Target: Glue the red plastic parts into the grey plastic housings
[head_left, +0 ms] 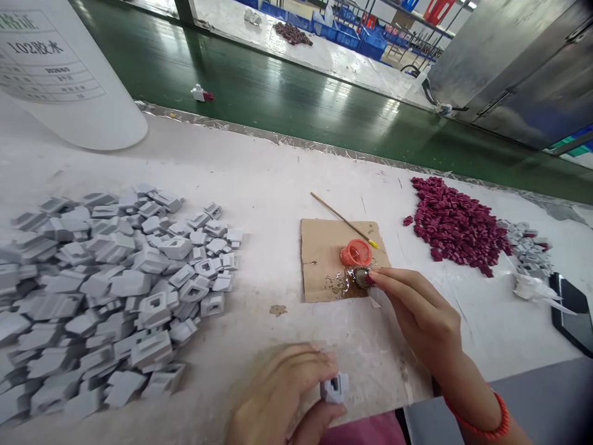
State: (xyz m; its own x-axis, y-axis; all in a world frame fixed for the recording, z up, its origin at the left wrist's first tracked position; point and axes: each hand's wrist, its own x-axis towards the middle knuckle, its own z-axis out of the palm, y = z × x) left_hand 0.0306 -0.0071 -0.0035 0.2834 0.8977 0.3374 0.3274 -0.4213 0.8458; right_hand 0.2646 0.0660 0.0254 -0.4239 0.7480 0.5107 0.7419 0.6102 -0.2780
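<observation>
My left hand (296, 389) grips a small grey plastic part (334, 388) between thumb and fingers near the front edge of the table. A square opening shows in the part's upper face. My right hand (417, 309) is closed in a pinch, with a small maroon piece (369, 280) at its fingertips. The fingertips are at a bottle cap (360, 277) on the cardboard square (319, 241); whether they touch it I cannot tell. Shiny wet drops lie on the cardboard beside the cap. Just behind it sits a small red cup (356, 253).
Grey parts (115, 278) are heaped at left, maroon pieces (456, 222) at right. A thin stick (340, 216) rests across the cardboard. A white labelled container (88, 117) stands back left. Beyond runs a green conveyor belt (287, 99). A phone (574, 315) lies far right.
</observation>
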